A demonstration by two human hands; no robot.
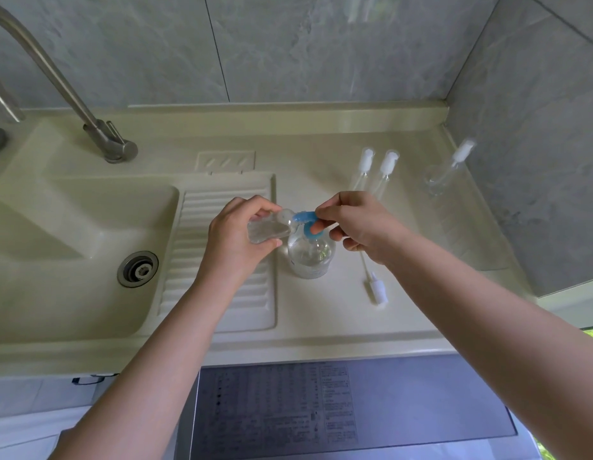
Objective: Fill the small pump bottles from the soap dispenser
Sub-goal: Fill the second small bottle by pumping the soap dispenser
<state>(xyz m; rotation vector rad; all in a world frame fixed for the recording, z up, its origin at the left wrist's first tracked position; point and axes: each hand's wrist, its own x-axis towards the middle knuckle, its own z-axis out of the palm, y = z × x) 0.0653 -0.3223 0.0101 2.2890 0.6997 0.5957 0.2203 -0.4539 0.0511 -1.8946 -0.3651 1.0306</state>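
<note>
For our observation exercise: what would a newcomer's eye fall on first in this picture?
The two hands meeting at the centre: the right hand works the blue pump of the soap dispenser on the counter, while the left hand holds a small clear bottle at its spout. Next, the pale sink at left.

Washbasin counter with fixtures, seen from above.

A cream counter [321, 327] is running below a grey tiled wall [288, 44]. A sink [72, 260] is sitting at its left, with a metal drain [138, 269] lying in the basin floor. A ribbed washboard [222, 260] is sloping along the sink's right side, and a moulded soap tray [226, 161] is lying just behind it. A steel tap [72, 94] is standing at the sink's rear edge, arching up to the left. A grey appliance lid [354, 403] with printed text is showing below the counter's front edge.
</note>
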